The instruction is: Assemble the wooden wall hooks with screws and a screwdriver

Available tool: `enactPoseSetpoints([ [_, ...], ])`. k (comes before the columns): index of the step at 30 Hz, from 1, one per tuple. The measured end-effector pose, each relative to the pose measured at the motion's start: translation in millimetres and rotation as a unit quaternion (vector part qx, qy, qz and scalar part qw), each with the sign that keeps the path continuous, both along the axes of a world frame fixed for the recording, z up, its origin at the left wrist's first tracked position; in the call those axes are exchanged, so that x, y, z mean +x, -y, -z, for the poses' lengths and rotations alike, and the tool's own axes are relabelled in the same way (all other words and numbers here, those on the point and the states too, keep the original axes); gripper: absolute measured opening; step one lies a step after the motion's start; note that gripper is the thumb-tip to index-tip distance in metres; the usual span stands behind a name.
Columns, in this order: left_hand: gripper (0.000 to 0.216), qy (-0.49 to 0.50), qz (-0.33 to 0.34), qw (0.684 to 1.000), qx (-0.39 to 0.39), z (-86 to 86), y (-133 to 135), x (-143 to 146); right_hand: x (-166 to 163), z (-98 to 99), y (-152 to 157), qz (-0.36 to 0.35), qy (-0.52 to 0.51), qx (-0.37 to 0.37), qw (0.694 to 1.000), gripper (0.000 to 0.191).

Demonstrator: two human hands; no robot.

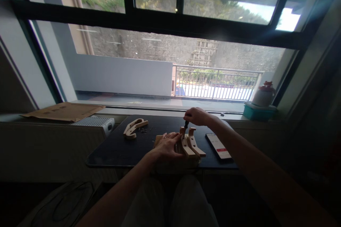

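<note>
Near wooden pieces (195, 147), a phone (219, 147)

Primary light source: daylight through the window (154, 17), opposite the camera. Exposure: outdoor sky (289, 19) clipped to white; room interior dim, trousers (141, 202) in deep shadow. Flare: bluish haze at upper right. The screwdriver (186, 125) reads as a dark silhouette. The phone (217, 143) displays a bright screen. Wide-angle distortion stretches the right forearm (255, 170) toward the frame edge. Fine screw (144, 130) detail is unresolved.
</note>
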State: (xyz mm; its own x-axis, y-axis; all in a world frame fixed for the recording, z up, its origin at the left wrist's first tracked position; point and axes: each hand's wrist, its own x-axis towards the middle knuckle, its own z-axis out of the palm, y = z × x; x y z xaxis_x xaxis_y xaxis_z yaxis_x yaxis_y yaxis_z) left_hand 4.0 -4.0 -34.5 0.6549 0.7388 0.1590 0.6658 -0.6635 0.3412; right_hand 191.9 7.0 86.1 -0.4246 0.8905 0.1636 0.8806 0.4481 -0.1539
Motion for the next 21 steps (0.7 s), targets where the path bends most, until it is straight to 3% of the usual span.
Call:
enactPoseSetpoints([
  [13,0.096,-0.010,-0.011,1.000,-0.009,-6.4,5.5,0.2,6.1,-4.9,4.3,-0.034,0.000,-0.031,0.999,0.026],
  [21,0.097,-0.013,-0.017,1.000,-0.011,-5.4,5.3,0.9,2.9,1.0,1.8,-0.004,-0.013,-0.011,1.000,0.029],
])
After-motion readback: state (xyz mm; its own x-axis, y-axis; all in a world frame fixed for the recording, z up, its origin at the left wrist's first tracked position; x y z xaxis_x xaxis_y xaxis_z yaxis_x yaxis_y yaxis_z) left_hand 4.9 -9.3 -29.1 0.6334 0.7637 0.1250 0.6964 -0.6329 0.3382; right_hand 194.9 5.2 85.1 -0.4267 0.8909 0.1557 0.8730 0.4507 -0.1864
